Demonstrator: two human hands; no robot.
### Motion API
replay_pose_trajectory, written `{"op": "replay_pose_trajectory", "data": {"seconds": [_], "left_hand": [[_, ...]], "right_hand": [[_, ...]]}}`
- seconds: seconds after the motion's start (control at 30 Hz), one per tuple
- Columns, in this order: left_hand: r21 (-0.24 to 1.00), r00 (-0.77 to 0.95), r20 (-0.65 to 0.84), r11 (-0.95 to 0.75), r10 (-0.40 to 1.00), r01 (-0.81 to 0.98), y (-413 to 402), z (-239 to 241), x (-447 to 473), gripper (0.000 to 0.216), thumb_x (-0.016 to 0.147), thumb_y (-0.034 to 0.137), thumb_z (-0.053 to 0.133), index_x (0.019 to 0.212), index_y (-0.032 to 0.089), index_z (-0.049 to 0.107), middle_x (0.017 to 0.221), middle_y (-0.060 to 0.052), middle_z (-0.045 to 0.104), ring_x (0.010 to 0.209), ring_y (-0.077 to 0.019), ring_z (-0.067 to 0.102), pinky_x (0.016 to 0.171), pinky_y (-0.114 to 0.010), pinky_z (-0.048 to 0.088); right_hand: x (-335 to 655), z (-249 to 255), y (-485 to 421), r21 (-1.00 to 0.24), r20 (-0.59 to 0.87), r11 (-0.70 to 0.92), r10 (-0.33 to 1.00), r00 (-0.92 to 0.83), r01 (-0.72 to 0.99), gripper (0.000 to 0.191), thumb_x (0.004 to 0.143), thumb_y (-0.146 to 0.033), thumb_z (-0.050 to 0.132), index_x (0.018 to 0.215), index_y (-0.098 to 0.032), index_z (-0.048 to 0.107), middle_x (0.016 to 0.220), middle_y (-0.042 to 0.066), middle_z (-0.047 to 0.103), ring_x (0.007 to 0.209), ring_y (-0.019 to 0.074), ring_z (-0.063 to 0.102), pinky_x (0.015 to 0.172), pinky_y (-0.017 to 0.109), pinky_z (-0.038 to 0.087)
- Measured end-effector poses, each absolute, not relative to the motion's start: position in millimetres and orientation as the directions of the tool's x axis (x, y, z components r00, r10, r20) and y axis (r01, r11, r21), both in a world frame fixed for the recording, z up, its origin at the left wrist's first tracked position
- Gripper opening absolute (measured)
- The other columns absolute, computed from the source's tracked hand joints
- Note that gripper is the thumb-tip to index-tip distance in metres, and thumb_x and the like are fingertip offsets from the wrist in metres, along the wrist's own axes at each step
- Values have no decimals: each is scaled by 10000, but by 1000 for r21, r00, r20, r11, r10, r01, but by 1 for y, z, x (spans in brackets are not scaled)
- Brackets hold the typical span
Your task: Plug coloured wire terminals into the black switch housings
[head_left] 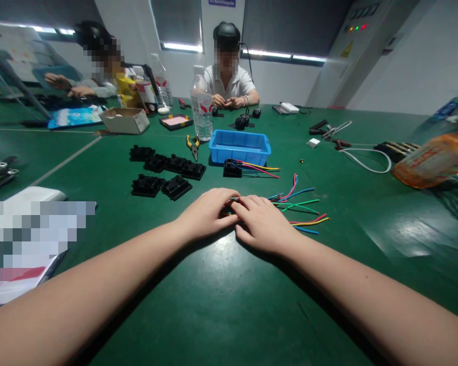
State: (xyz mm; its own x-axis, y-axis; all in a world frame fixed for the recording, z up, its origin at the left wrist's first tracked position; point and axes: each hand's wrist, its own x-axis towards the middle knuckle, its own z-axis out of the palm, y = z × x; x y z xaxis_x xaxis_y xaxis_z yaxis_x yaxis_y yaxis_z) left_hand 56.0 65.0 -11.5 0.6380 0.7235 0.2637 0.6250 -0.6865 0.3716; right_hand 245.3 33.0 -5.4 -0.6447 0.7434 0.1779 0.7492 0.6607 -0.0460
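Observation:
My left hand and my right hand meet low over the green table, fingers curled in around the same small dark part. Little of that part shows between them. Coloured wires in pink, blue, green and yellow stick out to the right from under my right hand. Just beyond lies a black block with its own wires, in front of a blue plastic bin. To the left, several black plastic blocks without visible wires lie in two loose rows.
Yellow-handled pliers lie beside a water bottle. A cardboard box stands farther left. At right are an orange package and a white cable. Two people sit across and at far left.

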Motion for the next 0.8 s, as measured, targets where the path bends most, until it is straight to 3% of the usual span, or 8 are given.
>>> {"op": "replay_pose_trajectory", "data": {"seconds": [0.07, 0.17, 0.23, 0.3, 0.37, 0.47, 0.67, 0.8], "left_hand": [[326, 605, 270, -662, 749, 675, 63, -7, 48, 428, 923, 442, 529, 1231, 145, 543, 1239, -123, 631, 1159, -280, 571, 996, -451, 450], [245, 527, 301, -598, 795, 763, 61, 2, 29, 412, 957, 397, 445, 1251, 124, 539, 1284, -175, 592, 1208, -357, 520, 1004, -547, 382], [62, 414, 372, -467, 831, 882, 62, 7, 14, 411, 955, 393, 429, 1283, 162, 515, 1339, -159, 558, 1234, -363, 494, 1006, -545, 362], [-1, 305, 415, -335, 857, 942, 63, 10, -1, 455, 936, 432, 455, 1328, 202, 468, 1348, -132, 550, 1247, -363, 477, 1002, -536, 361], [-5, 268, 414, -292, 870, 956, 64, 11, -13, 434, 914, 464, 478, 1264, 209, 513, 1143, -119, 650, 1159, -362, 531, 965, -548, 376], [-18, 260, 351, -271, 900, 963, 64, 12, -24, 352, 907, 432, 477, 1156, 205, 577, 958, -116, 674, 997, -341, 603, 875, -530, 423], [49, 302, 195, -317, 933, 947, 59, 19, -28, 415, 874, 367, 477, 1226, 156, 540, 1005, -120, 652, 908, -297, 629, 802, -463, 490], [312, 398, 104, -410, 912, 857, 41, 19, -20, 471, 813, 333, 536, 1263, 197, 519, 1126, -107, 627, 1050, -291, 604, 923, -455, 492]], "right_hand": [[247, -6, 36, -44, 177, 670, 735, -655, 741, 433, 909, -263, 488, 1322, -138, 527, 1256, 138, 606, 1113, 287, 522, 925, 427, 422], [251, -7, 41, -53, 182, 693, 715, -675, 719, 425, 933, -255, 482, 1348, -171, 515, 1224, 108, 633, 1092, 263, 531, 908, 398, 424], [253, -7, 44, -66, 199, 708, 700, -686, 703, 412, 952, -245, 461, 1356, -180, 511, 1224, 101, 640, 1089, 248, 536, 903, 385, 421], [253, -9, 45, -67, 212, 713, 694, -688, 698, 399, 973, -247, 435, 1362, -189, 507, 1248, 93, 637, 1096, 236, 542, 902, 375, 417], [252, -12, 44, -56, 215, 695, 710, -671, 717, 394, 985, -253, 425, 1369, -212, 503, 1280, 80, 629, 1109, 231, 547, 909, 377, 410], [248, -16, 41, -51, 232, 623, 768, -597, 781, 393, 994, -248, 411, 1376, -242, 502, 1322, 78, 612, 1141, 253, 545, 931, 418, 388], [244, -18, 35, -70, 262, 462, 864, -431, 884, 406, 982, -297, 427, 1369, -213, 517, 1309, 127, 614, 1164, 309, 540, 976, 494, 341], [244, -19, 38, -83, 259, 436, 878, -403, 896, 428, 945, -329, 488, 1329, -149, 546, 1243, 133, 646, 1133, 295, 555, 968, 450, 363]]}}
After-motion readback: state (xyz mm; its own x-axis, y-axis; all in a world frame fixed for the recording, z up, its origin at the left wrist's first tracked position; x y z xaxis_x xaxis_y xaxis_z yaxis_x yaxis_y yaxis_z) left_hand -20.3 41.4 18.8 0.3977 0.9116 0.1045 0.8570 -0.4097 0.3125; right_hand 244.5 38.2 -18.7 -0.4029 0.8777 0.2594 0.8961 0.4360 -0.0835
